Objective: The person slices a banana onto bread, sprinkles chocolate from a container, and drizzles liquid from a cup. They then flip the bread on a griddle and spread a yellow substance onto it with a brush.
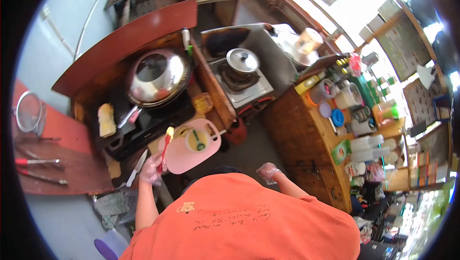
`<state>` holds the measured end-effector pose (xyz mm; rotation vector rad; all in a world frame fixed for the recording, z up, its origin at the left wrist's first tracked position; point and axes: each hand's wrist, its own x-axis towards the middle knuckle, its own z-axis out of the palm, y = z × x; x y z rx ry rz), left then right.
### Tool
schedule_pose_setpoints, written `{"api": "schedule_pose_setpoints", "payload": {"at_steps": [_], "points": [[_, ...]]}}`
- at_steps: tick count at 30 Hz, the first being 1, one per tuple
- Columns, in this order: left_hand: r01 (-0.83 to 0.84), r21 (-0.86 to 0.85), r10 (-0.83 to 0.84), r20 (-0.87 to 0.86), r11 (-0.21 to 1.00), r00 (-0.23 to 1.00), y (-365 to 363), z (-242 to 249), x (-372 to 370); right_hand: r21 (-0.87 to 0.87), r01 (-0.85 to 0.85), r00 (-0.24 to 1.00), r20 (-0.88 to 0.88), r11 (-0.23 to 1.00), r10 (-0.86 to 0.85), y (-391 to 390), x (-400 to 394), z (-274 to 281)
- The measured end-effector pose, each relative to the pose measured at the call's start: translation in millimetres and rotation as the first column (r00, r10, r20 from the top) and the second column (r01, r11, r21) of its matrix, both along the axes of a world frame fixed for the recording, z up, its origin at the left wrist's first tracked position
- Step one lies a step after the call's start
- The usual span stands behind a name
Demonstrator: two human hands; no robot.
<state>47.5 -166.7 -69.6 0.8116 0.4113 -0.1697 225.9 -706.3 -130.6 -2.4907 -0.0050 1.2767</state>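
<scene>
My left hand (152, 169), in a clear plastic glove, is closed round the handle of a red brush (165, 150). The brush points up and away from me, its tip pale yellow. Just right of it, a pale bowl (188, 141) with yellowish contents and a green spoon (200, 146) stands on a pink cutting board (182, 164). A knife (137, 169) with a white handle lies left of my left hand. My right hand (269, 172), also gloved, hangs over the floor near the wooden cabinet, fingers apart and holding nothing.
A large lidded wok (160, 75) sits on the black stove, bread-like pieces (106, 120) to its left. A lidded pot (243, 62) stands on a second burner beyond. At right, a wooden cabinet (292, 130) carries jars and bottles. Tongs (40, 162) lie far left.
</scene>
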Motion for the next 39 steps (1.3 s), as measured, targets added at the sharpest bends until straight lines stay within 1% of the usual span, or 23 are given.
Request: {"api": "schedule_pose_setpoints", "payload": {"at_steps": [5, 7, 10, 11, 12, 13, 15, 16, 17, 20, 22, 23, 24, 25, 27, 28, 30, 33, 34, 36, 37, 38, 39], "points": [[-0.266, 0.164, 0.25, 0.115, 0.95, 0.961, 49.8, 41.5, -117.7, -0.04, -0.013, 0.999, -0.041, 0.999, 0.012, 22.6, -4.1, -35.4], [-0.38, 0.275, 0.361, 0.12, 0.883, 0.925, 87.3, 55.5, -136.2, 0.116, -0.36, 0.933, 0.033, 0.926, 0.358, -8.1, -3.7, -117.3], [-0.434, 0.574, 0.399, 0.194, 0.695, 0.896, 144.4, 80.3, -118.9, -0.036, -0.71, 0.699, 0.088, 0.703, 0.71, 41.8, -19.7, -61.2], [-0.432, 0.538, 0.348, 0.255, 0.724, 0.902, 183.4, 57.5, -119.6, -0.058, -0.779, 0.618, 0.099, 0.625, 0.78, 48.3, -25.7, -57.3], [-0.474, 0.737, 0.487, 0.225, 0.482, 0.844, 201.9, 54.2, -103.7, -0.085, -0.831, 0.541, 0.112, 0.55, 0.834, 53.2, -33.0, -57.6], [-0.398, 0.838, 0.573, 0.129, 0.373, 0.809, 212.4, 71.6, -83.8, -0.078, -0.841, 0.528, 0.103, 0.536, 0.843, 58.7, -39.6, -62.9], [-0.158, 0.982, 0.503, 0.187, -0.1, 0.844, 257.7, 61.7, -57.3, -0.062, -0.814, 0.567, 0.136, 0.578, 0.813, 66.0, -53.9, -70.3], [-0.013, 0.935, 0.438, 0.179, -0.355, 0.881, 275.6, 58.3, -47.0, -0.063, -0.812, 0.569, 0.129, 0.58, 0.812, 72.0, -61.7, -69.0], [-0.014, 0.937, 0.436, 0.175, -0.348, 0.883, 288.3, 55.3, -37.7, -0.076, -0.814, 0.561, 0.155, 0.576, 0.813, 77.8, -70.6, -66.3], [0.13, 0.771, 0.453, 0.22, -0.623, 0.864, 313.1, 56.3, -15.8, -0.048, -0.79, 0.589, 0.22, 0.612, 0.778, 91.9, -91.2, -57.6], [0.154, 0.772, 0.42, 0.157, -0.617, 0.894, 316.5, 62.9, -17.0, -0.006, -0.764, 0.623, 0.255, 0.646, 0.739, 88.4, -103.4, -65.8], [0.178, 0.765, 0.389, 0.101, -0.619, 0.916, 316.5, 66.7, -18.1, 0.227, -0.468, 0.884, 0.135, 0.854, 0.448, 85.7, -110.8, -78.3], [0.14, 0.766, 0.348, 0.115, -0.627, 0.93, 312.1, 67.6, -24.4, 0.395, -0.074, 0.992, -0.061, 0.916, 0.107, 84.7, -112.7, -87.7], [0.132, 0.767, 0.344, 0.121, -0.628, 0.931, 309.2, 70.5, -28.8, 0.395, -0.072, 0.993, -0.055, 0.916, 0.102, 93.7, -110.6, -81.1], [0.132, 0.866, 0.304, 0.025, -0.483, 0.952, 308.0, 78.7, -34.2, 0.182, -0.329, 0.939, -0.04, 0.927, 0.341, 111.9, -116.0, -65.3], [0.131, 0.875, 0.316, 0.027, -0.467, 0.948, 309.3, 84.2, -31.0, 0.181, -0.317, 0.943, -0.045, 0.931, 0.33, 121.2, -121.6, -55.0], [0.088, 0.841, 0.326, 0.108, -0.533, 0.939, 321.6, 78.0, -19.7, -0.117, -0.815, 0.536, 0.219, 0.567, 0.816, 136.0, -125.4, -43.0], [0.09, 0.808, 0.346, 0.146, -0.582, 0.927, 327.9, 75.3, -16.8, -0.031, -0.736, 0.663, 0.169, 0.677, 0.729, 152.4, -126.5, -35.0], [0.16, 0.853, 0.392, 0.057, -0.498, 0.918, 318.5, 79.6, -20.8, -0.036, -0.733, 0.665, 0.176, 0.68, 0.726, 146.8, -124.1, -49.2], [0.178, 0.909, 0.36, -0.034, -0.376, 0.932, 312.1, 73.4, -29.1, 0.245, -0.221, 0.973, -0.016, 0.944, 0.232, 126.2, -128.6, -91.9], [0.175, 0.909, 0.349, -0.035, -0.378, 0.936, 312.7, 77.1, -25.7, 0.245, -0.21, 0.975, -0.017, 0.946, 0.221, 138.9, -133.1, -75.4], [0.158, 0.925, 0.355, -0.027, -0.345, 0.934, 312.8, 80.2, -23.6, 0.099, -0.538, 0.84, 0.149, 0.837, 0.522, 150.5, -135.9, -57.7], [0.141, 0.94, 0.366, -0.019, -0.312, 0.93, 312.6, 83.6, -21.6, -0.096, -0.78, 0.582, 0.253, 0.618, 0.773, 157.8, -138.4, -46.0]]}}
